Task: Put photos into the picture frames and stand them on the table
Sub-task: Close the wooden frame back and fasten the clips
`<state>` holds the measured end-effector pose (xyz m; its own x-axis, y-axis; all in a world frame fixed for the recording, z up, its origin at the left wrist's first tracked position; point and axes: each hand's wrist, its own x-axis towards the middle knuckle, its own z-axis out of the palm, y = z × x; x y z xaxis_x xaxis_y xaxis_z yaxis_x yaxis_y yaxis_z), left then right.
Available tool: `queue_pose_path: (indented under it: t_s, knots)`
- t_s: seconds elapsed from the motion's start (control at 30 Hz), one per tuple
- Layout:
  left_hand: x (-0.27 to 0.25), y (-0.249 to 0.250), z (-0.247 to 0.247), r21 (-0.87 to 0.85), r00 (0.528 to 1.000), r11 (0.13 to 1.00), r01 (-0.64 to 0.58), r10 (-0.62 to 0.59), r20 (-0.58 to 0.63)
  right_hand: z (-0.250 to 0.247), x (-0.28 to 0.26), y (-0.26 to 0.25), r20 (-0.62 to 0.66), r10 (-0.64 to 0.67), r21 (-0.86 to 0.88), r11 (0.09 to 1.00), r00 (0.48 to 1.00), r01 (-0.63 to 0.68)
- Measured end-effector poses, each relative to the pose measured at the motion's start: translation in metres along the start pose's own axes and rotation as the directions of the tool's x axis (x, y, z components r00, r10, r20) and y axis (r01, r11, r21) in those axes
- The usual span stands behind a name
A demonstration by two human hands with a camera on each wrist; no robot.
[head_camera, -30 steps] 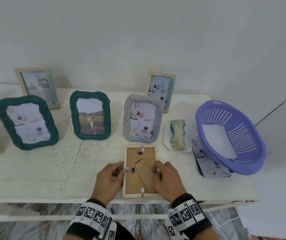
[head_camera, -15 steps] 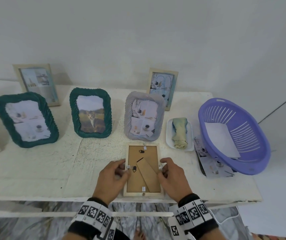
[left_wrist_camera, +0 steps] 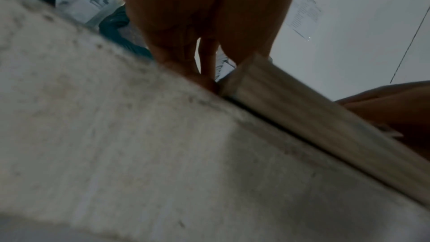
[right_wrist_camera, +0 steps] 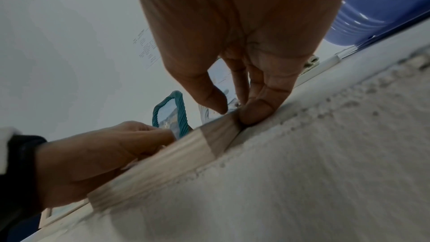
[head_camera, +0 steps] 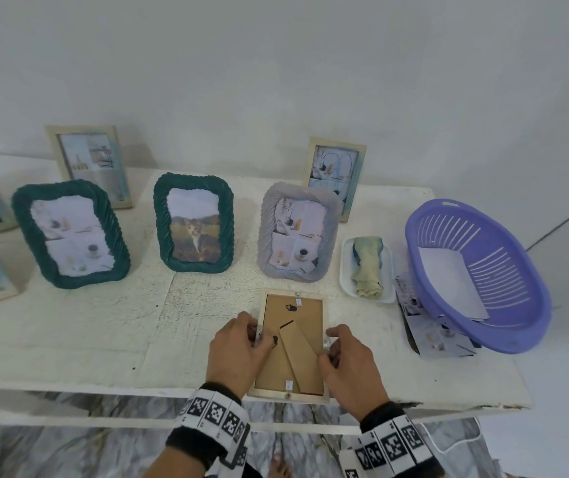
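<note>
A pale wooden frame (head_camera: 290, 346) lies face down near the tabletop (head_camera: 79, 339) front edge. The left hand (head_camera: 236, 350) pinches its left rail, fingers curled. The right hand (head_camera: 348, 360) pinches the right rail likewise.

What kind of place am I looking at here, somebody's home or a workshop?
Hard to say for sure; it looks like a plain indoor room set up for the job. A worn white-painted table stands against a bare white wall, with a purple plastic slotted basket and a row of standing photo frames.
</note>
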<state>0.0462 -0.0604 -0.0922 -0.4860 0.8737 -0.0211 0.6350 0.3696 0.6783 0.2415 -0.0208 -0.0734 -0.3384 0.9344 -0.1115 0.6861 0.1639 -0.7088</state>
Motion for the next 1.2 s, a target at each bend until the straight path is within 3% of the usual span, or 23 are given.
queue_pose_path:
  t_s: [0.13,0.3,0.53,0.77,1.2]
  knots:
    - [0.003,-0.005,-0.006,-0.037,0.998,0.999,-0.029,0.031,0.053,-0.012,0.013,-0.01,0.018,0.023,-0.066,0.998,1.0,-0.022]
    - [0.003,-0.008,-0.009,-0.06,0.996,0.997,-0.043,0.048,0.081,-0.02,0.047,-0.022,-0.083,-0.124,-0.253,0.962,0.989,0.1]
    - [0.004,-0.008,-0.011,-0.102,0.994,0.994,-0.039,0.049,0.101,-0.012,0.084,-0.039,0.144,-0.125,-0.47,0.864,0.982,0.179]
    - [0.002,-0.014,-0.013,-0.152,0.994,0.988,-0.04,0.055,0.098,-0.014,0.101,-0.038,0.302,-0.129,-0.442,0.859,0.945,0.259]
    - [0.005,-0.019,-0.014,-0.172,0.986,0.981,-0.087,0.109,0.126,-0.018,0.115,-0.042,0.433,-0.147,-0.538,0.75,0.89,0.385]
